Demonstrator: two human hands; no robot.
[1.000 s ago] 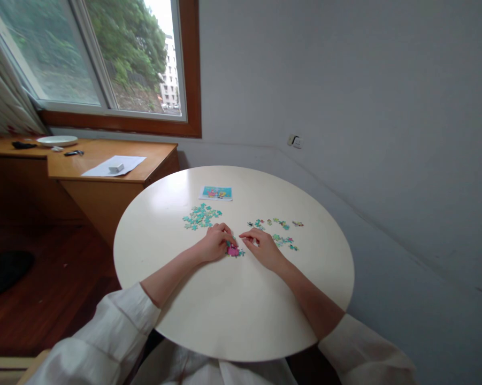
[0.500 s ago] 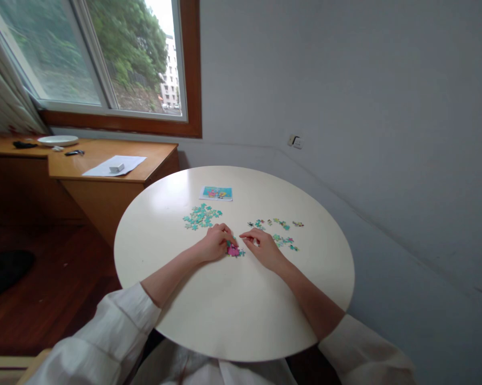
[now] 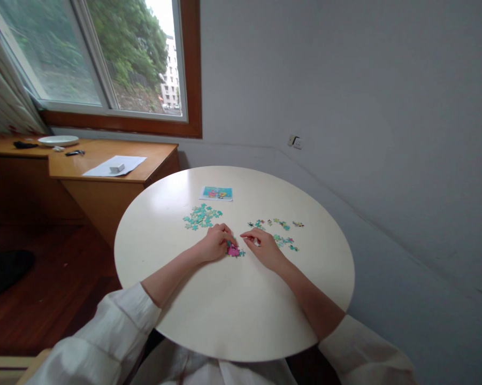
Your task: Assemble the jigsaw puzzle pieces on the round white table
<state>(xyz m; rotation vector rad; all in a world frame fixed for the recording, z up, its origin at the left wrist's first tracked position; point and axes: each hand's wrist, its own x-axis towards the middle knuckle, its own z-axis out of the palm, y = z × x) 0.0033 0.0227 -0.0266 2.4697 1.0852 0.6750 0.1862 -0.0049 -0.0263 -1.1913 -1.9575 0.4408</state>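
Note:
Both my hands rest on a round cream table [image 3: 232,310]. My left hand [image 3: 214,243] is curled, its fingertips pressed on a small joined cluster of pink and teal puzzle pieces [image 3: 234,251]. My right hand [image 3: 265,248] lies just right of that cluster, fingers bent and pinched together, forefinger pointing left toward it; what it holds, if anything, I cannot make out. A heap of teal pieces [image 3: 201,215] lies beyond my left hand. Scattered coloured pieces [image 3: 283,232] lie beyond and right of my right hand. A small reference picture [image 3: 216,193] lies further back.
A wooden desk [image 3: 104,176] stands at the left under a window, carrying a white plate [image 3: 58,140], a sheet of paper [image 3: 114,166] with a small box on it, and dark small items. Grey walls close in at the right, with a wall socket [image 3: 294,141].
Almost nothing has moved; my right hand's fingers have shifted very slightly beside the pink cluster.

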